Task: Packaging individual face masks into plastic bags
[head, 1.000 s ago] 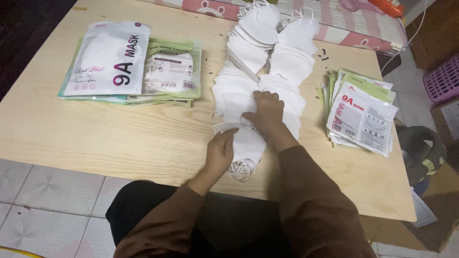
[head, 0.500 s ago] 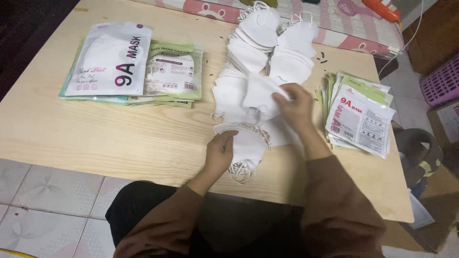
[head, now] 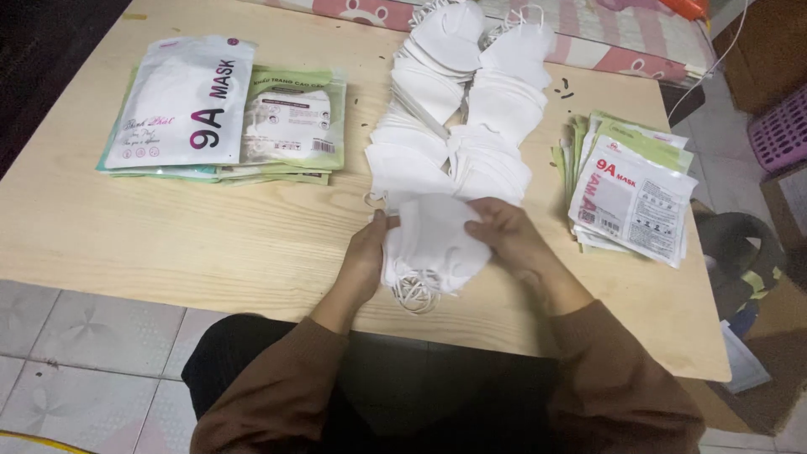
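Note:
A small stack of white folded face masks [head: 433,248] lies near the front edge of a light wooden table [head: 193,235], ear loops hanging toward me. My left hand [head: 363,261] grips its left side. My right hand [head: 504,235] presses on its right side, fingers over the top mask. Just behind, two long rows of overlapping white masks [head: 458,109] run toward the far edge of the table.
A pile of flat mask pouches, white and green [head: 223,113], lies at the left. Another pile of pouches [head: 630,185] sits at the right edge. A pink patterned cloth [head: 588,46] runs behind the table. A purple basket [head: 782,130] stands on the floor at right.
My right hand reached up to the rows, took a mask and brought it down onto the small stack. My left hand stayed on the stack's left side.

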